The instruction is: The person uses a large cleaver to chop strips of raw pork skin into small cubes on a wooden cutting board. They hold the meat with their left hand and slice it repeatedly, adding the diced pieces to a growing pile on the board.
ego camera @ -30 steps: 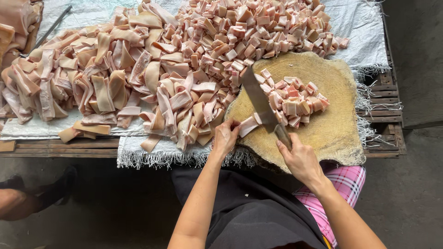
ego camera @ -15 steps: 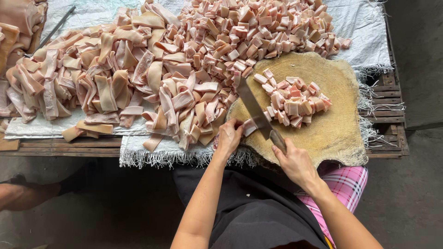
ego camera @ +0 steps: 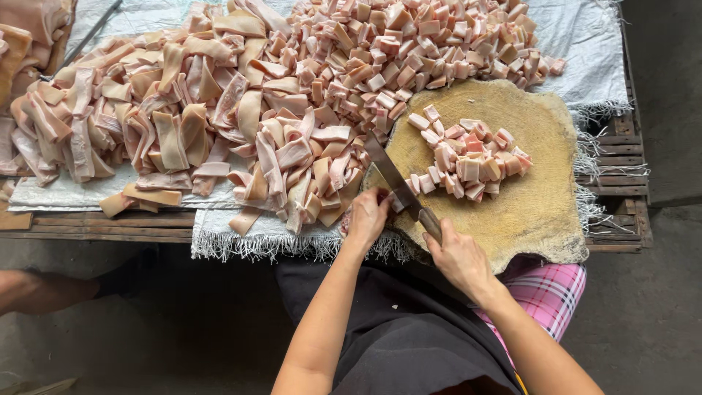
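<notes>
Two bare hands work at the near edge of a round, rough wooden chopping block [ego camera: 541, 219], its pale yellow face scarred and fibrous. The right hand [ego camera: 459, 257] has its fingers wrapped tight round the dark handle of a cleaver [ego camera: 395, 179], whose broad grey blade slants up and away from them. The left hand [ego camera: 368, 216] lies just beside the blade, fingers curled down on a pink meat strip [ego camera: 398, 202] at the block's edge; how firmly they pinch it cannot be told. Beyond the right fingers sits a small heap of cut cubes [ego camera: 468, 157], pink and white, blocky. Farther off, a big mound of cubes [ego camera: 409, 51] and floppy, glossy long strips [ego camera: 219, 124] cover woven white sacking [ego camera: 570, 44] on the slatted wooden bench [ego camera: 102, 227].
</notes>
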